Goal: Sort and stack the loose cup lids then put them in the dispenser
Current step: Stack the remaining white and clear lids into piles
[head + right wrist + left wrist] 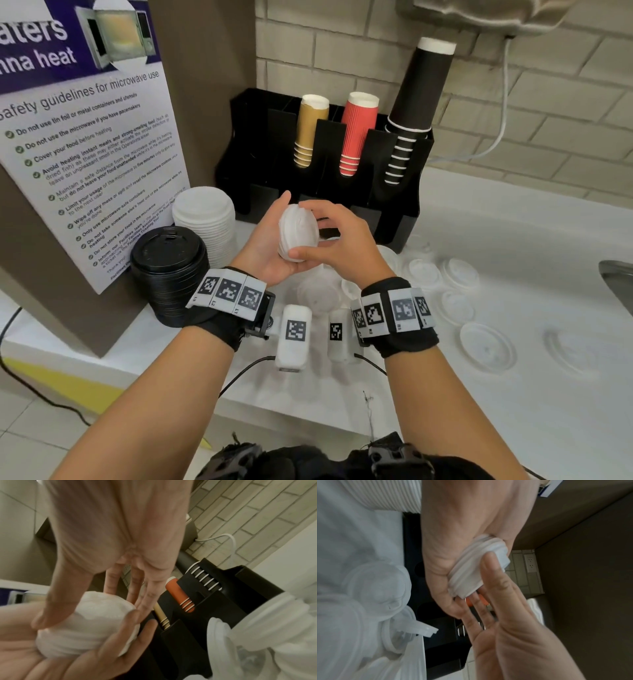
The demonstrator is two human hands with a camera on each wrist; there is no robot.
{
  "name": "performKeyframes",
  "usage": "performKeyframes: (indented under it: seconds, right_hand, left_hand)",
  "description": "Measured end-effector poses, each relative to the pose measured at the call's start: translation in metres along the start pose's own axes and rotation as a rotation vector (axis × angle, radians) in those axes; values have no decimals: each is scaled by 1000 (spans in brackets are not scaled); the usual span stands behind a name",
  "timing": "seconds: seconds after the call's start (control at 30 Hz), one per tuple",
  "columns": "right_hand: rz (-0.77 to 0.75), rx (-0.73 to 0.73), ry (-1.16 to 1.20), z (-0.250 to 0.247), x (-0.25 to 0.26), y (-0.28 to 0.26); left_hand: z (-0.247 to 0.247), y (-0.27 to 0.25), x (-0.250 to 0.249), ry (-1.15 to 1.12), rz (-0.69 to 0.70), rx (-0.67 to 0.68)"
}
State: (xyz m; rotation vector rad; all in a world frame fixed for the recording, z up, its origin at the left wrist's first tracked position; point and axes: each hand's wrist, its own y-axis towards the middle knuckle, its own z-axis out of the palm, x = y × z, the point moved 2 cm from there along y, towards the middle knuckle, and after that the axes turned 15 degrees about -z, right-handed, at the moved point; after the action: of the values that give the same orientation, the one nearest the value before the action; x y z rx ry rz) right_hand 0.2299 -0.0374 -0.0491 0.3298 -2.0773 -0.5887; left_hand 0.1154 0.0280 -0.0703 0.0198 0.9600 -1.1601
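Poster (96, 164): "guidelines for microwave use"

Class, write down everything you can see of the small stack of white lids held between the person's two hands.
The small stack of white plastic cup lids is round, thin and matte, its ribbed rims nested unevenly, a few layers deep. It is held above the white counter, tipped on edge, in front of the black cup dispenser. The left hand cups it from below; the right hand pinches it between thumb and fingers.

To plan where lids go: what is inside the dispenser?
The dispenser holds gold cups, red cups and black cups, upside down. The left hand, right hand and white lids partly hide its lower front.
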Motion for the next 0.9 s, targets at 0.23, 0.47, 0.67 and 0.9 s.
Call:
performKeyframes:
  seconds: [0.23, 0.47, 0.67, 0.9]
  right_hand:
    - [2, 155, 43, 5, 0, 26]
    - [233, 535, -406, 4, -39, 45]
    - [317, 956, -720, 43, -56, 40]
    - [271, 915, -764, 51, -61, 50]
  left_hand:
    - [-2, -5, -12, -6, 100, -102]
    - [-12, -12, -27, -127, 223, -301]
    - [-13, -15, -33, -130, 229, -302]
    - [-15, -16, -36, -158, 224, -281]
